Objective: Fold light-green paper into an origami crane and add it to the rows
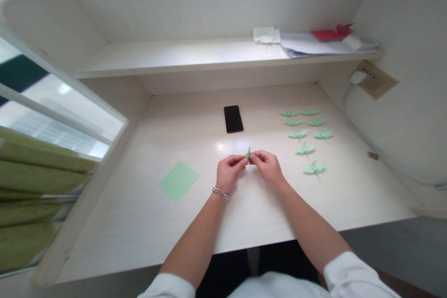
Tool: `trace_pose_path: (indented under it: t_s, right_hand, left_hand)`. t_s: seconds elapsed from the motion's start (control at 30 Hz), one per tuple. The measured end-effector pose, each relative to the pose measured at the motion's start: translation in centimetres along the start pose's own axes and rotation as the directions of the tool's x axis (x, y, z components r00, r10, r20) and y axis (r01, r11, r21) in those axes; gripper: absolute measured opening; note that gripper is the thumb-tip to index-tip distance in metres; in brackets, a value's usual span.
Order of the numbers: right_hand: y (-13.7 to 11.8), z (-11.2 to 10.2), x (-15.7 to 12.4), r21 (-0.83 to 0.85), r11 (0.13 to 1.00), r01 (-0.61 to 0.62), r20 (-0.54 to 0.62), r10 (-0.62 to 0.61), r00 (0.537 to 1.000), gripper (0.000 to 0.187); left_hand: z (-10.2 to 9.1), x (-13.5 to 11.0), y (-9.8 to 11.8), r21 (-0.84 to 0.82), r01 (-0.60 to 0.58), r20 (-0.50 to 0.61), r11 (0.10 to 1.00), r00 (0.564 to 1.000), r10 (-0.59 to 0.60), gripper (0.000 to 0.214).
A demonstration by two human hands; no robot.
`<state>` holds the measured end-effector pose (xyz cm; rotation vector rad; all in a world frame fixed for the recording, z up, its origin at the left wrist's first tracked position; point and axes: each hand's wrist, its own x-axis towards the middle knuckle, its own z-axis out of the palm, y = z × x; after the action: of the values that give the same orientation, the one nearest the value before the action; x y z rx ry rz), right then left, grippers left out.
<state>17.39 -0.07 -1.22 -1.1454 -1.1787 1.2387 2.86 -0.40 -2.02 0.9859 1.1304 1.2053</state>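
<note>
A small folded piece of green paper [248, 153] is pinched between both my hands above the middle of the pale desk [146, 223]. My left hand [229, 172], with a bracelet at the wrist, grips it from the left. My right hand [267, 165] grips it from the right, fingers curled. Only the paper's tip shows above my fingers. To the right lie several finished green paper cranes [305, 149] in two rows. A flat square sheet of green paper [178, 180] lies to the left of my hands.
A black phone [233, 118] lies face down beyond my hands. The shelf [167, 56] above the desk holds white papers [307, 44] and a red paper shape [330, 33]. A wall socket [373, 79] sits at the right; a window is at the left.
</note>
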Motion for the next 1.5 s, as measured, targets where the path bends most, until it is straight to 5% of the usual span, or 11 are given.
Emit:
trace_pose_path:
  t_s: [0.3, 0.9, 1.5]
  right_hand:
    - [0.1, 0.1, -0.1, 0.157, 0.984, -0.085, 0.046, 0.079, 0.996, 0.029]
    - [0.0, -0.1, 0.0, 0.110, 0.994, -0.006, 0.036, 0.002, 0.999, 0.018]
    - [0.3, 0.1, 0.0, 0.173, 0.978, -0.117, -0.004, 0.120, 0.993, 0.030]
  left_hand:
    - [-0.1, -0.2, 0.2, 0.174, -0.233, 0.028, 0.957, 0.972, 0.232, 0.018]
    - [0.0, -0.2, 0.8, 0.049, -0.156, 0.003, 0.986, 0.988, 0.156, 0.023]
    - [0.2, -0.3, 0.7, 0.072, -0.128, -0.037, 0.989, 0.991, 0.131, 0.026]
